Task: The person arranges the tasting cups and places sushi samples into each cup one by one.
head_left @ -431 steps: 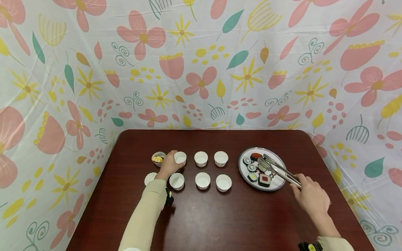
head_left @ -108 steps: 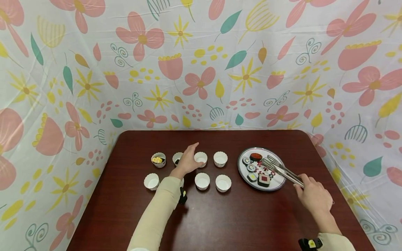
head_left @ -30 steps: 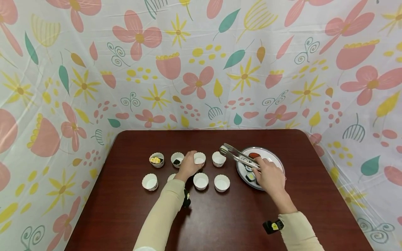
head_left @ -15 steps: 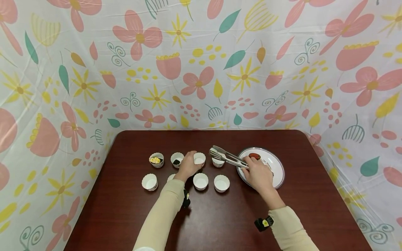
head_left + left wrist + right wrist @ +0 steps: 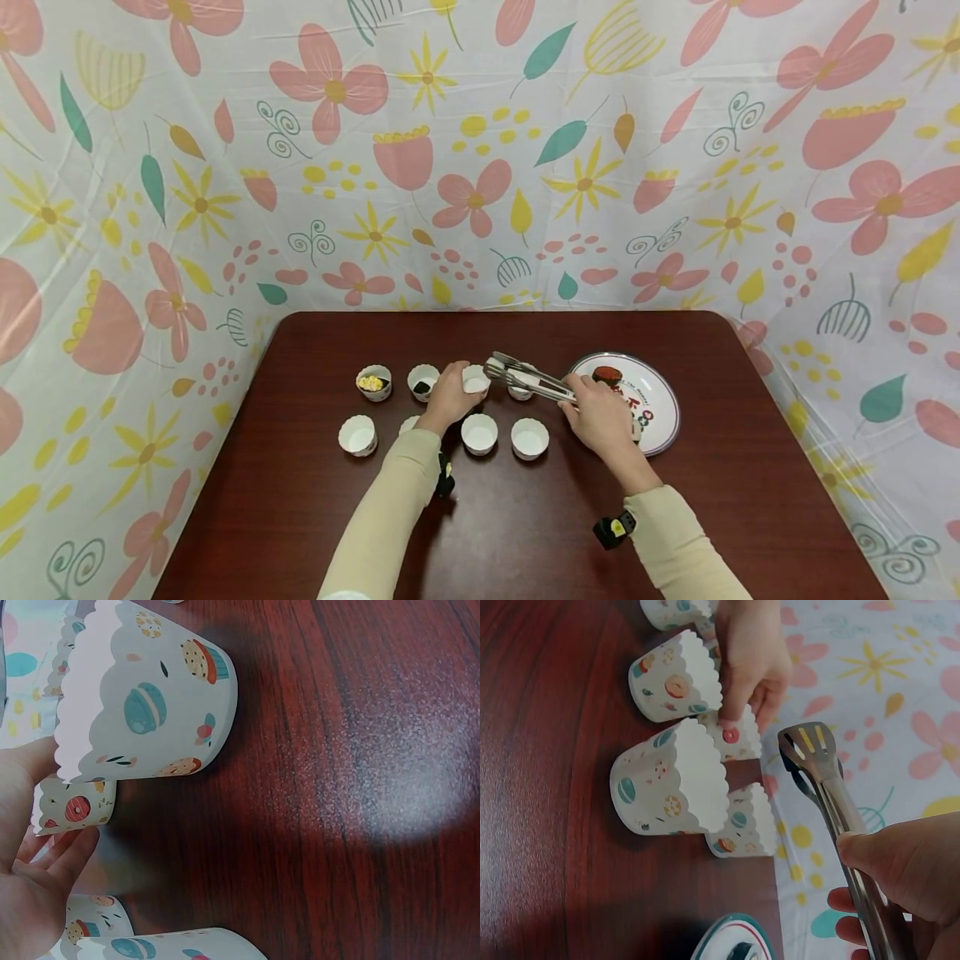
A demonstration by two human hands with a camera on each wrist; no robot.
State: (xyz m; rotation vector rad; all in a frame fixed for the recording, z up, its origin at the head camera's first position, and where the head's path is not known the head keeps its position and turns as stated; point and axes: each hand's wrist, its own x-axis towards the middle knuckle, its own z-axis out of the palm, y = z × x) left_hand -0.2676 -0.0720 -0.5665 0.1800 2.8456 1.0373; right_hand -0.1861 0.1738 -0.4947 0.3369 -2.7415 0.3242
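Note:
My left hand grips a white paper baking cup, third in the back row, thumb and fingers at its sides. In the right wrist view the cup's side carries a printed pink doughnut. My right hand holds metal tongs by their arms, the slotted heads close over that cup's right rim. In the right wrist view the tong heads lie near each other; I cannot tell whether anything is between them. The plate is partly hidden by my right hand; a red-topped sushi piece shows on it.
In the back row, the left cup holds a yellow-topped piece and its neighbour a dark-wrapped one. The fourth cup lies under the tongs. Several bare cups form a front row. A flowered cloth stands behind the table.
My left hand has gone from the second back cup to the third and grips it. The tongs have swung left from the plate to that cup. A dark-wrapped piece now lies in the second cup.

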